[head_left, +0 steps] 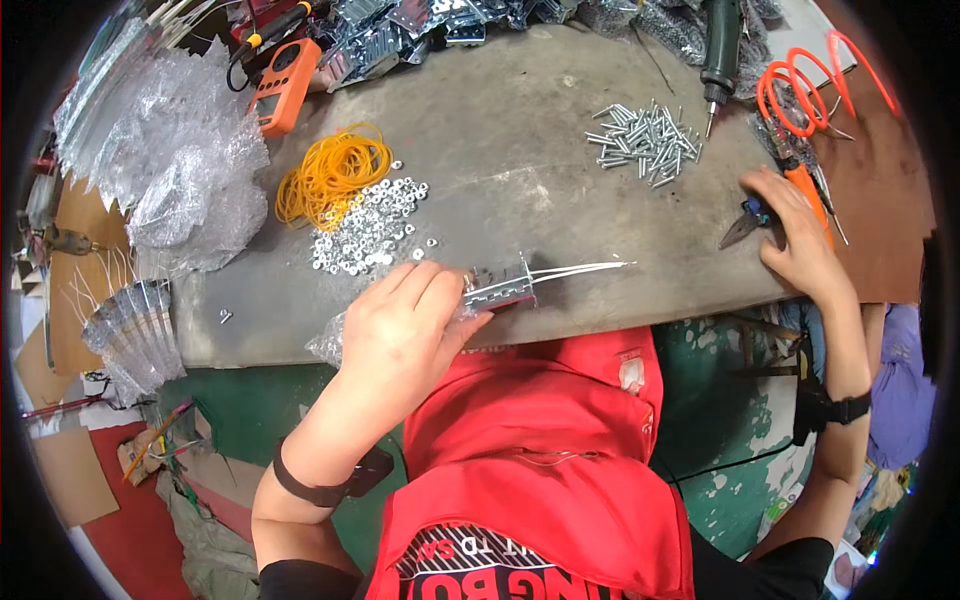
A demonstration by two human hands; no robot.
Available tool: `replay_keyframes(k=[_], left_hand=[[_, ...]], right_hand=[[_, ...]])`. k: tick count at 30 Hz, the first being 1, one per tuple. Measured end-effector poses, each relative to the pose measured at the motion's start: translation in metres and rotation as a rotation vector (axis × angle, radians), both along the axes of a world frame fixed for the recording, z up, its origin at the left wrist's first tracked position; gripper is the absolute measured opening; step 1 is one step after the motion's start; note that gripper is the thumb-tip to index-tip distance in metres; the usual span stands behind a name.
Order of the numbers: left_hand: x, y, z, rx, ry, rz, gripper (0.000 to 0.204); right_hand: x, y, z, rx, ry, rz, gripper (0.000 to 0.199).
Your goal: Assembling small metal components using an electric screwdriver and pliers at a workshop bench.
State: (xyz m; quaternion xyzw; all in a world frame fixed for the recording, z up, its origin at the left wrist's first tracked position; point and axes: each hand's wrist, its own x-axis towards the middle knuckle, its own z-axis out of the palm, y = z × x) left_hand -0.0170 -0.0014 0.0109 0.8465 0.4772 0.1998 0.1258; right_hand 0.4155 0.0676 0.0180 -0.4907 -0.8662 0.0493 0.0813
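Observation:
My left hand [400, 320] is closed around a small metal-cased part [500, 290] at the table's front edge. Two thin white wires [585, 269] stick out of the part to the right. Clear bubble wrap [328, 342] shows beneath that hand; how it joins the part is hidden. On the right, my right hand [800, 240] rests over the table with thumb and fingers apart. Small pliers [745, 222] with dark jaws and blue on the handles lie between its thumb and fingertips, and their handle ends are partly covered. An orange-handled tool [808, 200] lies beside those fingers.
Loose nuts [370, 230], yellow rubber bands [335, 172] and a heap of screws [650, 145] lie on the table. A dark electric screwdriver [720, 50], coiled orange cord [790, 90], orange meter [287, 85], bubble wrap bags [190, 150] and metal parts [400, 35] stand around it.

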Motion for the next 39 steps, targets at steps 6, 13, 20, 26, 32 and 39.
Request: replay_keyframes(k=[6, 13, 20, 26, 32, 39], left_hand=[[-0.001, 0.001, 0.0, 0.007, -0.05, 0.013, 0.027], [-0.002, 0.004, 0.001, 0.015, -0.022, 0.019, 0.026], [-0.001, 0.001, -0.003, 0.046, -0.054, 0.007, 0.034], [0.0, -0.003, 0.001, 0.017, 0.016, 0.065, 0.036], [0.007, -0.004, -0.005, 0.001, -0.116, 0.121, 0.035], [0.01, -0.005, -0.003, -0.03, -0.112, 0.171, 0.034]], right_hand=[[-0.016, 0.011, 0.013, -0.055, -0.235, -0.053, 0.06], [-0.059, -0.023, 0.026, 0.087, 0.361, 0.03, 0.05], [-0.126, -0.036, 0.029, -0.07, 0.359, 0.267, 0.056], [-0.142, -0.028, 0.026, -0.035, 0.307, 0.272, 0.051], [-0.159, -0.026, 0.025, -0.134, 0.292, 0.233, 0.046], [-0.171, -0.044, 0.019, -0.077, 0.293, 0.079, 0.048]])
